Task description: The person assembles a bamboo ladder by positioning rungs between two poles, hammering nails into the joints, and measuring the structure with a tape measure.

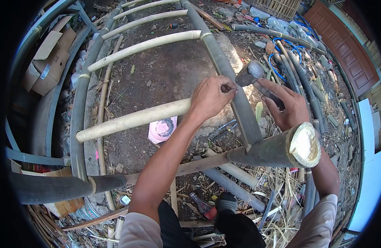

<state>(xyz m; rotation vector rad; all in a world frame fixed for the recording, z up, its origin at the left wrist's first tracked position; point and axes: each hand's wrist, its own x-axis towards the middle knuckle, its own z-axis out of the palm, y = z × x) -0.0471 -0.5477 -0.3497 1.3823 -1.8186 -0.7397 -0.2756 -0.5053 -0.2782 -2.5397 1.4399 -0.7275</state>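
Two hands on a bamboo ladder frame outdoors. Left hand pinched narrow, fingertips on the dark side rail where a pale rung meets it (a nail, I think; too small to tell). Right hand gripping a hammer, head just beside the left fingers. Ground is bare dirt, strewn with bamboo offcuts, straw, blue hose, cardboard box at left.

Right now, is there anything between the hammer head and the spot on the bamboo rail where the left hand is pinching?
Nothing visible. The hammer, held in the right hand, hangs just right of the left hand, whose fingertips pinch something too small to identify against the dark bamboo rail. Only open air shows between them, though those fingertips sit close to the spot.
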